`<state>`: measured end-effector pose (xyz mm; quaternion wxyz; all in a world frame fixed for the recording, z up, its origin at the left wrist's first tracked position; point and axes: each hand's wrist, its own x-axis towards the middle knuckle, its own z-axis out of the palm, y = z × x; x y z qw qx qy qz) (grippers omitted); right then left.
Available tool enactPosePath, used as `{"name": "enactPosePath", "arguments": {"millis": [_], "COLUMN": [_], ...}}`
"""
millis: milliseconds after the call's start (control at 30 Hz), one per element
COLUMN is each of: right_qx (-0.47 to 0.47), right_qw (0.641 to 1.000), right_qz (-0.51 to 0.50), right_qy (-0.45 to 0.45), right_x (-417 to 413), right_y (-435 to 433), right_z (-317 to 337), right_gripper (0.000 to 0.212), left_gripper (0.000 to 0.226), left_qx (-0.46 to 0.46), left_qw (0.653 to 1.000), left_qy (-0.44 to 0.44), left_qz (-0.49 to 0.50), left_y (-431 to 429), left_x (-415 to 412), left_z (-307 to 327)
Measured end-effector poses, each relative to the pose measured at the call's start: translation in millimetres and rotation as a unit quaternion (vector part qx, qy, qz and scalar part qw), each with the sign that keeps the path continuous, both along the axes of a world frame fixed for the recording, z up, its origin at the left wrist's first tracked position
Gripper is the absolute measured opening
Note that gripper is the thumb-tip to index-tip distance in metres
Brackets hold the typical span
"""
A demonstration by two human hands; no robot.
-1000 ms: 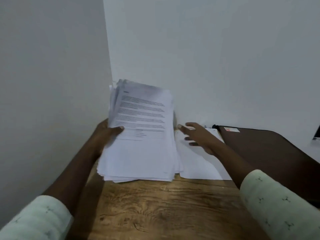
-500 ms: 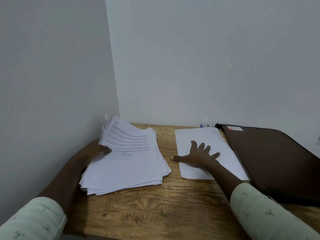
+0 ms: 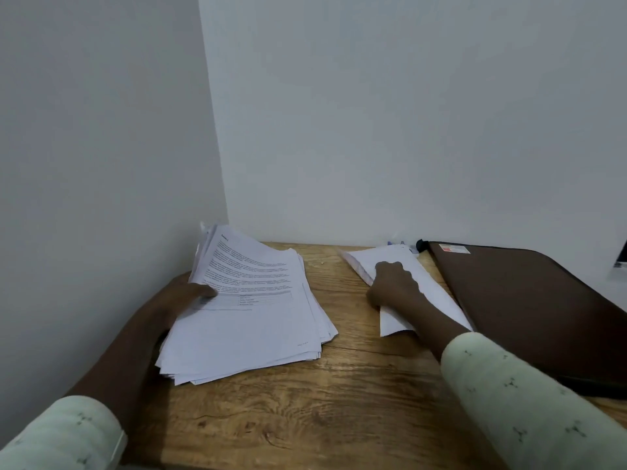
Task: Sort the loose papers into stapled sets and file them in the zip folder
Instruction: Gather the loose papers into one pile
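Observation:
A thick stack of loose printed papers (image 3: pixel 251 310) lies on the left of the wooden table (image 3: pixel 305 412). My left hand (image 3: pixel 179 300) grips the stack's left edge, thumb on the top sheet, far edge tilted up. A smaller white paper set (image 3: pixel 431 286) lies right of the middle. My right hand (image 3: pixel 393 283) is curled on it and lifts its left edge off the table. The dark brown zip folder (image 3: pixel 529 310) lies flat at the right, touching the small set's right side.
White walls close in the table at the left and back. A small blue object (image 3: pixel 395 243) and a black tip (image 3: pixel 420 245) sit against the back wall behind the small set. Bare wood shows between the two paper piles and along the front edge.
The big stack came down from a raised position onto the table. My right hand went from lying flat on the small set to curling and lifting its left edge.

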<state>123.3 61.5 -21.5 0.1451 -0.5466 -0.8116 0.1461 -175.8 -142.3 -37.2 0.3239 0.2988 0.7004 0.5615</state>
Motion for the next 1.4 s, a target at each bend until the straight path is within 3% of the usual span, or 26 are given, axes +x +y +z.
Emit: {"name": "enactPosePath", "arguments": {"millis": [67,100,167,233,267,367,500,533,633,733,800,1000,1033,1133,1233,1300,1400], "right_qx": [-0.008,-0.056,-0.164,-0.194,-0.193,-0.273,-0.292,-0.287,-0.225,-0.176,-0.175,-0.174,-0.161,-0.178,-0.265,-0.272,-0.182], "right_qw": [0.989,0.964,0.86,0.787,0.774,0.754,0.846,0.864,0.916,0.936,0.931,0.923,0.918,0.865,0.792,0.777,0.774], "right_qz": [0.025,0.04,0.078,0.114,0.131,0.141,0.087,0.089,0.095,0.104,0.116,0.19,0.194,0.169,0.254,0.259,0.201], "right_qy": [0.143,0.256,0.478,0.574,0.589,0.581,0.437,0.403,0.319,0.286,0.299,0.285,0.306,0.438,0.487,0.506,0.572], "right_x": [14.6,19.8,31.1,42.6,46.3,46.7,30.8,26.6,18.6,10.3,4.7,1.4,4.2,16.1,25.1,28.0,32.4], "right_y": [6.1,4.7,-7.2,-20.8,-25.1,-27.1,-16.0,-14.1,-11.4,-17.7,-23.4,-15.5,-10.7,6.4,14.5,13.0,1.4], "right_z": [22.2,39.6,79.4,113.1,123.4,113.3,39.1,25.0,0.1,-6.1,-8.4,-12.3,-11.1,-1.3,11.5,15.7,43.9], "right_gripper": [0.004,0.012,0.012,0.015,0.015,0.013,0.015,0.021,0.033,0.036,0.03,0.044,0.048,0.09,0.064,0.062,0.049], "left_gripper": [0.043,0.049,0.064,0.068,0.066,0.067,0.087,0.084,0.043,0.037,0.027,0.098,0.095,0.047,0.046,0.045,0.047], "left_qx": [0.014,0.027,0.048,0.056,0.057,0.068,0.104,0.099,0.095,0.1,0.073,0.057,0.066,0.123,0.152,0.147,0.205], "left_qw": [0.999,0.997,0.991,0.978,0.974,0.973,0.971,0.971,0.965,0.965,0.965,0.969,0.967,0.955,0.946,0.96,0.97], "left_qy": [-0.041,-0.062,-0.105,-0.16,-0.173,-0.153,-0.152,-0.165,-0.198,-0.189,-0.174,-0.104,-0.111,-0.163,-0.192,-0.118,0.068], "left_qz": [-0.026,-0.041,-0.073,-0.121,-0.135,-0.159,-0.152,-0.141,-0.143,-0.151,-0.182,-0.216,-0.219,-0.215,-0.215,-0.208,-0.111], "left_y": [-0.6,-0.2,6.7,14.8,20.3,30.5,37.7,37.4,38.0,40.4,41.1,47.6,46.8,42.5,40.6,45.1,49.5], "left_x": [3.0,5.5,11.6,26.7,34.7,62.6,73.9,76.0,89.2,98.1,93.1,75.1,76.7,84.7,95.4,106.9,125.7], "left_z": [1.1,1.1,-0.6,1.1,0.8,6.7,2.3,4.0,14.0,22.1,20.1,11.7,12.9,15.3,28.9,41.1,74.7]}}
